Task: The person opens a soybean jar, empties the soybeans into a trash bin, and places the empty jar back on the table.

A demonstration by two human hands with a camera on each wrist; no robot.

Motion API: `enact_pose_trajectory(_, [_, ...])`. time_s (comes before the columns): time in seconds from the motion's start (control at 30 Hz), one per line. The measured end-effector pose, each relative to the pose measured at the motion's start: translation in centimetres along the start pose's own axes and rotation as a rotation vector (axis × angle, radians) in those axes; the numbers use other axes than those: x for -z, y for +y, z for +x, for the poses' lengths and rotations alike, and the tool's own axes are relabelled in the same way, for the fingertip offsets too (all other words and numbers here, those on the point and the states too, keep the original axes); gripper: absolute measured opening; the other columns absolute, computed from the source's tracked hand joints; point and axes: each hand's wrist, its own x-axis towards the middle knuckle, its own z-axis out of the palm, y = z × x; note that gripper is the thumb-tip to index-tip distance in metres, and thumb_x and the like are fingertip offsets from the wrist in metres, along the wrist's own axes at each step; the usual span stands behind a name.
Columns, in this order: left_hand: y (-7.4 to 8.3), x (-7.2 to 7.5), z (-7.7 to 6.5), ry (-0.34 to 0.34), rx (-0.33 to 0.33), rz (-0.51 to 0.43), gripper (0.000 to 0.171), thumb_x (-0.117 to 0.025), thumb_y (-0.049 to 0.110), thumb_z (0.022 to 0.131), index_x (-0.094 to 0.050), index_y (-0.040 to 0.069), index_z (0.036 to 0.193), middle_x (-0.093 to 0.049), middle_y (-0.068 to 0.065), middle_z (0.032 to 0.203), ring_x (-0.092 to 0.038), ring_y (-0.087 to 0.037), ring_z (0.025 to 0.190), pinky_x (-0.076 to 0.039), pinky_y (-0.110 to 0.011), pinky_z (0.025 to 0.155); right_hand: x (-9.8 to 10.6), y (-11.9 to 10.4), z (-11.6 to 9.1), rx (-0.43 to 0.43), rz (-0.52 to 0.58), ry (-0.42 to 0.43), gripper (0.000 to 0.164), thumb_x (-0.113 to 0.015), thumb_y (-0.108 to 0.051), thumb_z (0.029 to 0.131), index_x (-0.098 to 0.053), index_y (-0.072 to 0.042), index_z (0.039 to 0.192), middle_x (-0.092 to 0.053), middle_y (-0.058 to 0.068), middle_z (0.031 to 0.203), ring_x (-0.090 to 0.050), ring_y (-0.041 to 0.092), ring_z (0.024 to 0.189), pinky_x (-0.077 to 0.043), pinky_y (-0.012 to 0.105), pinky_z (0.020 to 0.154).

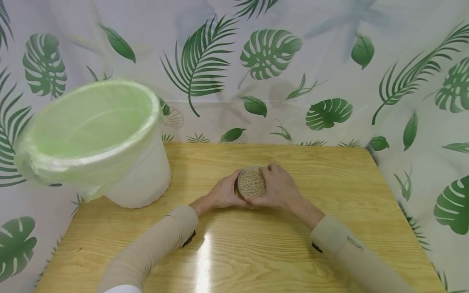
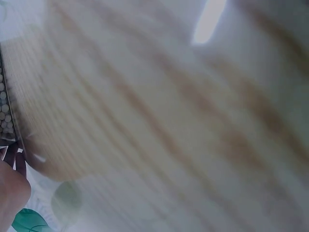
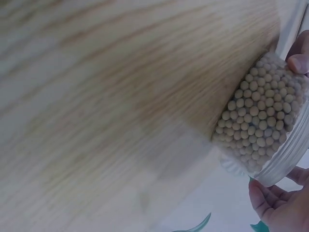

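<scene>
A clear jar of soybeans (image 1: 252, 184) stands between my two hands above the middle of the table. My left hand (image 1: 228, 192) grips its left side, thumb toward the top edge. From the right, my right hand (image 1: 279, 188) holds it, with fingers over the upper edge and along the near side. In the right wrist view, the jar's (image 3: 258, 113) pale round beans show through the clear wall, below a thick clear band, with fingers at both ends. Only a strip of the jar (image 2: 5, 106) shows at the left wrist view's edge.
A white bucket (image 1: 146, 179) lined with a thin green plastic bag (image 1: 91, 171) stands at the table's left. The wood-grain table (image 1: 256, 252) ends at the back against a leaf-print cloth (image 1: 216, 118).
</scene>
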Motion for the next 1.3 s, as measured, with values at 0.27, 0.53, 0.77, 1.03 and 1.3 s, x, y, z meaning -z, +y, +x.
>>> enact_pose_trajectory(0.27, [0.2,0.0,0.2,-0.004,0.001,0.02,0.119,-0.096,0.056,0.069,-0.033,0.02,0.163,-0.054,-0.007,0.157,-0.055,-0.028,0.144,-0.047,-0.048,0.121,0.1,0.6,0.6,0.053,0.004,-0.016,0.103,-0.079,-0.077,0.067,-0.061,-0.005,0.137,-0.054,0.015,0.11,-0.055,0.025,0.09,-0.058,0.046,0.079])
enact_pose_trajectory(0.53, [0.2,-0.1,0.3,0.006,0.0,0.027,0.118,-0.097,0.057,0.068,-0.034,0.02,0.161,-0.055,-0.005,0.156,-0.055,-0.025,0.144,-0.047,-0.046,0.121,0.6,1.7,1.2,0.173,-0.003,-0.065,0.099,-0.08,-0.073,0.07,-0.059,-0.009,0.143,-0.056,0.017,0.122,-0.06,0.03,0.105,-0.059,0.051,0.091])
enact_pose_trajectory(0.77, [0.4,-0.1,0.2,0.01,0.01,0.024,0.119,-0.096,0.055,0.069,-0.032,0.017,0.162,-0.053,-0.008,0.159,-0.054,-0.027,0.146,-0.046,-0.047,0.122,1.1,1.7,1.0,0.167,-0.033,-0.114,0.1,-0.076,-0.075,0.075,-0.054,-0.013,0.151,-0.057,0.019,0.135,-0.06,0.036,0.121,-0.057,0.055,0.1])
enact_pose_trajectory(1.03, [0.3,-0.2,0.1,0.004,-0.003,0.022,0.114,-0.094,0.053,0.073,-0.032,0.018,0.162,-0.053,-0.007,0.158,-0.053,-0.027,0.146,-0.045,-0.046,0.123,0.5,-0.2,-0.2,-0.03,-0.035,-0.047,0.108,-0.069,-0.084,0.077,-0.054,-0.006,0.15,-0.06,0.024,0.131,-0.063,0.041,0.117,-0.059,0.057,0.096])
enact_pose_trajectory(1.3, [0.4,-0.1,0.1,-0.003,0.004,0.037,0.115,-0.094,0.05,0.075,-0.029,0.017,0.164,-0.05,-0.008,0.161,-0.051,-0.028,0.149,-0.044,-0.047,0.124,0.5,-0.4,0.3,-0.027,-0.031,-0.057,0.109,-0.075,-0.079,0.073,-0.056,0.0,0.146,-0.058,0.021,0.12,-0.06,0.035,0.107,-0.059,0.053,0.093])
